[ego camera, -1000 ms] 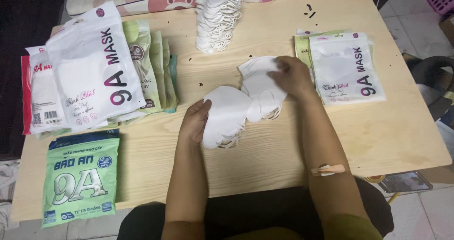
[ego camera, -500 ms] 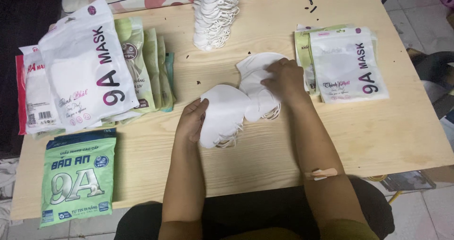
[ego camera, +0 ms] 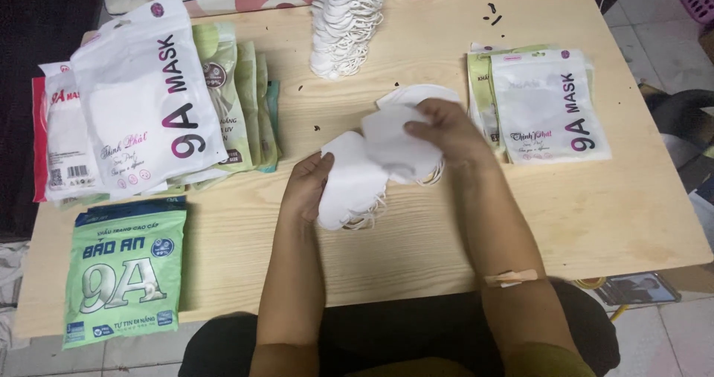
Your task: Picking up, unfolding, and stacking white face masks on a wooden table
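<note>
White pouches (ego camera: 141, 102) left, green pack (ego camera: 123, 273) below — white pouches (ego camera: 547, 105) right.

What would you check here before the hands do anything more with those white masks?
1. Left hand steadies the near pile of white masks: ok.
2. Right hand has hold of a single mask: cannot tell, more may be pinched.
3. Ear loops free of tangles: cannot tell.
4. Tall stack of masks upright: ok.
5. Flat pouches by the right hand: ok.
</note>
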